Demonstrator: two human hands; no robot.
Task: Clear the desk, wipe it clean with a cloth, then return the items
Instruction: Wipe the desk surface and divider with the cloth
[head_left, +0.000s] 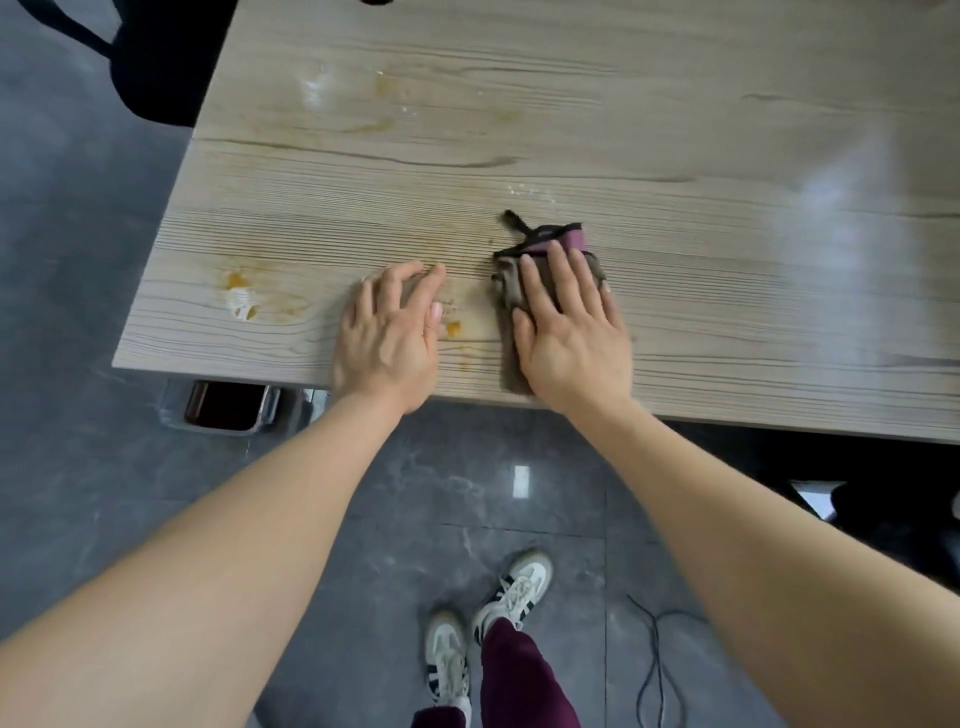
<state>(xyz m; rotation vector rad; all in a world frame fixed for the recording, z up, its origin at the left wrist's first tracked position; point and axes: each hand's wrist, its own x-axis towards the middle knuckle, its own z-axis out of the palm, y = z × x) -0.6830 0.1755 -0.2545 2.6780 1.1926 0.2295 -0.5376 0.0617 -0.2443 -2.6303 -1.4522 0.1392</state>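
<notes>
A folded brown cloth (506, 291) with a purple edge and a black loop lies near the front edge of the light wood-grain desk (675, 145). My right hand (569, 327) presses flat on the cloth, fingers spread, covering most of it. My left hand (389, 332) rests on the bare desk just left of the cloth, fingers apart, holding nothing. Orange and white stains mark the desk: one patch (240, 299) at the front left, a small orange spot (453, 328) beside my left thumb, and faint smears (374, 98) farther back.
A metal bin (228, 410) with a dark inside stands on the grey tiled floor under the desk's front left corner. A black chair (156, 62) is at the desk's far left. A black cable (660, 670) lies on the floor by my feet.
</notes>
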